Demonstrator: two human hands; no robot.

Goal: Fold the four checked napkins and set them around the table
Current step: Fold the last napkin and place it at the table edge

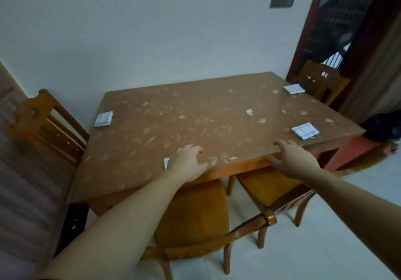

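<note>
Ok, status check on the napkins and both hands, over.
Left hand on fourth napkin at near edge. Right hand open. Three napkins set. Nothing in the way.

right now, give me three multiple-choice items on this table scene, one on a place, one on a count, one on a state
1. Where does the left hand rest?
A. on the near table edge, over a napkin
B. on a chair back
C. on the wall

2. How many folded napkins lie fully uncovered on the table?
A. one
B. three
C. five

3. What is the right hand doing?
A. lifting a napkin
B. resting on the table edge, holding nothing
C. gripping a chair

Answers:
1 A: a white napkin corner peeks out beside that hand.
2 B: left napkin, far right napkin, near right napkin.
3 B: its fingers lie on the tabletop and the thumb below the edge.
</note>
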